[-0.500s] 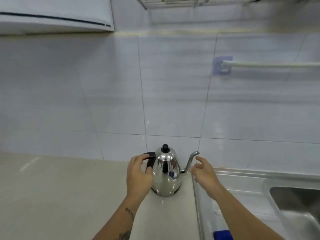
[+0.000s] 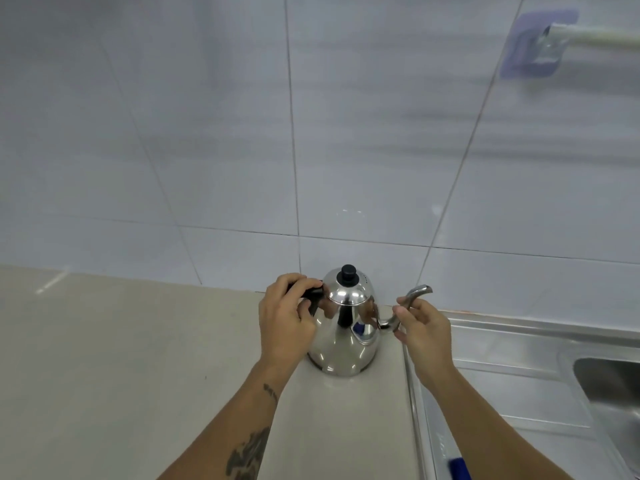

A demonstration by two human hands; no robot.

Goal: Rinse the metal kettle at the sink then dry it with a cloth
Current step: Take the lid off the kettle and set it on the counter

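Metal kettle (image 2: 341, 344) — polished steel, upright on the beige bench (image 2: 121, 375), set close to the bench's right edge and near the tiled wall (image 2: 311, 133); lid in place, topped by a black knob (image 2: 348, 273). Black handle (image 2: 313, 296) on the kettle's left side is gripped by the left hand (image 2: 285, 323), its fingers (image 2: 301, 282) curled over the handle's top. Curved gooseneck spout (image 2: 412, 299) on the right side is held by the right hand (image 2: 424, 327), the fingers (image 2: 401, 311) wrapped round its middle while the tip is left showing above them. A tattooed left forearm (image 2: 249, 441) is seen lower down. Steel sink (image 2: 609, 382) — fitted just beside the bench on the right, its draining surface nearest the kettle, its basin at the far right edge. A blue object (image 2: 459, 469), mostly cut off, is noted at the bottom edge. A white rail (image 2: 595, 38) on a purple wall mount (image 2: 536, 46) is fixed at upper right.
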